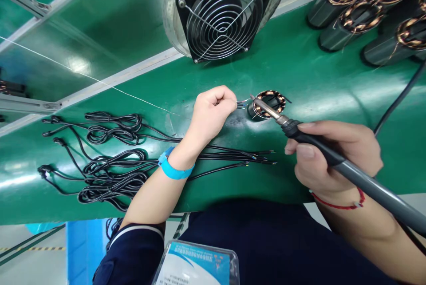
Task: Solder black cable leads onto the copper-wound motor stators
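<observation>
My right hand [336,156] is closed around the black and grey handle of a soldering iron [317,145], whose tip reaches the left rim of a motor stator [269,104]. The stator stands on the bench with its copper windings facing up. My left hand [214,109] is closed in a pinch just left of it. Thin wires [242,104] with bare ends stick out of these fingers towards the iron's tip. I cannot tell whether wires and tip touch. A thin solder wire [133,96] runs from the upper left towards my left hand; its end is hard to see.
Coiled black power cables [113,160] lie at left, their stripped ends [262,157] passing under my left forearm. A fan with a wire guard [221,29] stands behind the stator. Several more stators [353,23] are grouped at the back right. The iron's cord [399,94] hangs at right.
</observation>
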`<state>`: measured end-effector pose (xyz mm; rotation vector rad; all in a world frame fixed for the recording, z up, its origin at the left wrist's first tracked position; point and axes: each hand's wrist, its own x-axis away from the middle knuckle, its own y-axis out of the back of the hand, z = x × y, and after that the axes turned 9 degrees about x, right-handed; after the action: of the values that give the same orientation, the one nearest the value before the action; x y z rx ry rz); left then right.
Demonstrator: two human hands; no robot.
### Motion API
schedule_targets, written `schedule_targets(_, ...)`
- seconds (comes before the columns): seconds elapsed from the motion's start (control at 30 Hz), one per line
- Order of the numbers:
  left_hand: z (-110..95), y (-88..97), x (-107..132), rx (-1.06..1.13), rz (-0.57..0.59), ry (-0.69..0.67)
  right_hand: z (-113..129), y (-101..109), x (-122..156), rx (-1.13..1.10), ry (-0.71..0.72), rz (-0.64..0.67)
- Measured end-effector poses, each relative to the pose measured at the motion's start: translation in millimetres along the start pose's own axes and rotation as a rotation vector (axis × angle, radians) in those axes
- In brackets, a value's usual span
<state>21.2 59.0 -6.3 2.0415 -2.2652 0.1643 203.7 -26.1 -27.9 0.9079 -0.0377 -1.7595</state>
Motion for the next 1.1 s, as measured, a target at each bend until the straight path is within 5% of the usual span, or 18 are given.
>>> schedule_targets(0.57, 1.0, -0.4, 0.4, -0.016, -0.008, -0.03, -0.6, -1.8, 0.1, -0.066, 0.019, 0.039)
schedule_targets(1.1, 2.9, -1.6, -0.9, 0.009, -0.016, -0.042, -8.1, -0.9, 0.8, 0.009, 0.043, -0.072)
